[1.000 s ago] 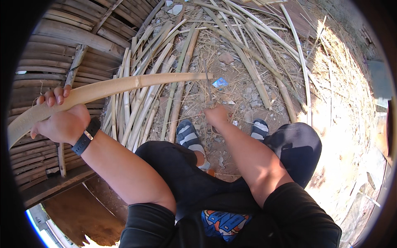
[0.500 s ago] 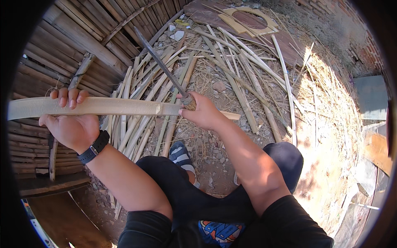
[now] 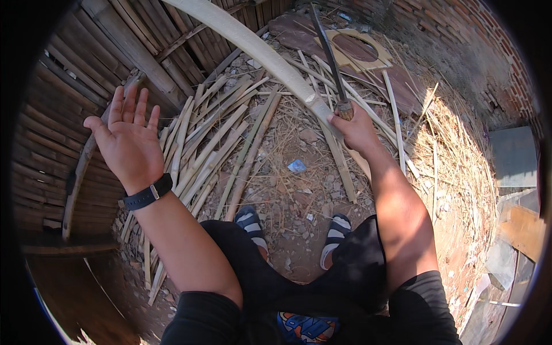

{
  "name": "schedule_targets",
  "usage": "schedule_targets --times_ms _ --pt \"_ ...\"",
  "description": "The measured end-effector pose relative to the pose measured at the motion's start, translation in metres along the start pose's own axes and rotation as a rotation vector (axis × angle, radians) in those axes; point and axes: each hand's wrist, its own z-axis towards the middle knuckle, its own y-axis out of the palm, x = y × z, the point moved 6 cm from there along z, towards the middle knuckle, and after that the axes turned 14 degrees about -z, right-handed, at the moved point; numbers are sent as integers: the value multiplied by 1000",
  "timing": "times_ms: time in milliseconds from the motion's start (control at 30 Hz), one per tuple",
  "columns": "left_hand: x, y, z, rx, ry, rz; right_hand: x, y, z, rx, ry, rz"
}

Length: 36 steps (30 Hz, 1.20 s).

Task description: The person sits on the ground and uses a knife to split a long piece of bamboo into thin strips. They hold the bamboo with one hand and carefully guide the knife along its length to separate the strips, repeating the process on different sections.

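My left hand (image 3: 132, 141) is raised on the left, palm up and fingers spread, holding nothing. A dark watch band circles that wrist. My right hand (image 3: 357, 127) grips the wooden handle of a machete (image 3: 329, 54), whose dark blade points up and away. The same hand also holds the near end of a long, pale split-bamboo strip (image 3: 276, 64). From there the strip curves toward the upper left and leaves the view at the top. My right fingers partly hide where the handle and strip meet.
Several cut bamboo strips (image 3: 221, 138) cover the ground ahead. A bamboo-slat wall (image 3: 52, 146) rises on the left and a brick wall (image 3: 454, 34) at the back right. Near the far edge lies a board with a round hole (image 3: 382, 59). A blue wrapper (image 3: 296, 166) lies between.
My left hand has let go of the bamboo strip and opened. My right hand has moved right and away with the machete and strip; the strip's far end has swung from the left to the top.
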Motion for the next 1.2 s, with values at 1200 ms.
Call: schedule_targets --times_ms 1200 --pt "12 -78 -6 -248 57 653 128 -9 -84 -753 456 -82"
